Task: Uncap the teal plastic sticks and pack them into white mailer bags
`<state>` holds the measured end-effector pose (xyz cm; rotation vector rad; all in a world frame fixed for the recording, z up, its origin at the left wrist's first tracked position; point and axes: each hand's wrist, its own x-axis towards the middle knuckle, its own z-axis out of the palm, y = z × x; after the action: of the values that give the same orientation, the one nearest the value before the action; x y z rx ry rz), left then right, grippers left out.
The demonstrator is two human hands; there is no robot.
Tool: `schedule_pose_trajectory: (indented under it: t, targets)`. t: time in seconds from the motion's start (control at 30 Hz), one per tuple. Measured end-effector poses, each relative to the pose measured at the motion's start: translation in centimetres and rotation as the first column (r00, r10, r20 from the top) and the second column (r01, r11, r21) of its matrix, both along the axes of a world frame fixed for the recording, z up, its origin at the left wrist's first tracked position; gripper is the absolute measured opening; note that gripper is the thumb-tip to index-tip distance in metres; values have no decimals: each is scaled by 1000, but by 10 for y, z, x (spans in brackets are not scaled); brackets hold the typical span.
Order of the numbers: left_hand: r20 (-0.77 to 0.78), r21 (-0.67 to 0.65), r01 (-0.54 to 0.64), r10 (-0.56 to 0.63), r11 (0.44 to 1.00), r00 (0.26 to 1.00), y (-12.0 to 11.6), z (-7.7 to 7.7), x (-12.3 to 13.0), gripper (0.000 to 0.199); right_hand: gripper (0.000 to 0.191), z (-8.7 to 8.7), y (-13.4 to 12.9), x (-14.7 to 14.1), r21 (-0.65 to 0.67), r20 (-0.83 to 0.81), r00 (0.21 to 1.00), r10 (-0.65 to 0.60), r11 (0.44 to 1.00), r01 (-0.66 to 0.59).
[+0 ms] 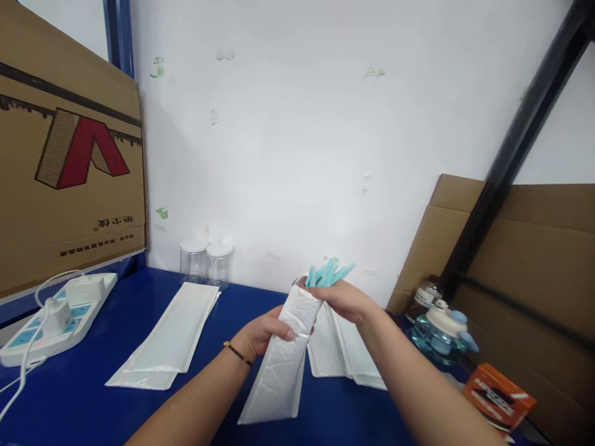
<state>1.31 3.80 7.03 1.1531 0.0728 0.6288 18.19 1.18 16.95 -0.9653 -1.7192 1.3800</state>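
Observation:
My left hand is wrapped round a long white padded pouch, its thumb on the front face. The pouch is tilted, with its top end up and to the right. At that top end, my right hand is closed around several light teal sticks, whose tips stick out above the fingers. The lower ends of the sticks are hidden by the hand and the pouch. Part of the right fingers is hidden behind the pouch's upper edge.
White pouches lie stacked at left; others lie behind my hands. Two lidded clear jars stand by the wall. A power strip is at far left. At right are a brown bottle, a teal jug and an orange box.

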Motion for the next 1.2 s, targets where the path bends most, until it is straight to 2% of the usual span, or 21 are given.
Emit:
schedule_pose_trajectory:
  t: [0.1, 0.23, 0.37, 0.5, 0.57, 0.63, 0.67, 0.73, 0.8, 0.87, 0.93, 1.0, 1.07, 1.13, 1.2]
  targets:
    - [31, 60, 39, -41, 997, 999, 8, 13, 2, 56, 26, 23, 1, -1, 92, -6, 999, 36, 995, -35]
    - [41, 127, 126, -132, 984, 990, 11, 14, 5, 58, 25, 34, -2, -3, 138, 100, 995, 15, 990, -29]
    - [74, 152, 142, -155, 978, 985, 8, 10, 5, 61, 27, 38, -11, -2, 199, 197, 980, -36, 980, -4]
    - [89, 135, 168, -181, 976, 979, -1, 14, 0, 64, 25, 42, -23, 3, 321, 223, 965, -136, 945, 59]
    - [98, 100, 177, -187, 979, 977, -6, 16, -3, 70, 33, 40, -28, 5, 365, 200, 961, -189, 925, 106]
    - [102, 68, 177, -183, 982, 978, -10, 16, -6, 74, 49, 34, -32, 6, 371, 193, 960, -203, 921, 120]
    - [91, 57, 162, -167, 985, 982, -11, 15, -8, 73, 50, 29, -32, 6, 367, 206, 958, -202, 923, 116]
    - [29, 50, 51, -52, 997, 998, -11, 14, -11, 66, 33, 19, -31, 6, 377, 235, 944, -230, 917, 130]
    - [-66, 90, -165, 171, 982, 983, -9, 16, -13, 53, 18, 8, -26, 7, 431, 216, 926, -309, 881, 194]
    - [-119, 184, -389, 414, 903, 903, -7, 23, -14, 44, 18, 0, -21, 9, 510, 159, 915, -371, 824, 246]
    - [-95, 273, -531, 571, 802, 815, -6, 30, -13, 42, 19, -6, -18, 12, 570, 120, 926, -357, 789, 231]
    - [-46, 309, -597, 639, 740, 768, -6, 34, -12, 45, 20, -13, -17, 15, 580, 104, 951, -293, 794, 181]
    - [-15, 307, -612, 647, 729, 762, -5, 32, -11, 48, 21, -21, -16, 18, 535, 95, 967, -236, 832, 150]
    - [-12, 306, -611, 645, 730, 764, -4, 27, -11, 45, 20, -29, -14, 19, 483, 93, 967, -238, 860, 165]
    - [-30, 338, -615, 661, 713, 750, -3, 22, -12, 38, 19, -36, -10, 20, 445, 101, 951, -291, 868, 219]
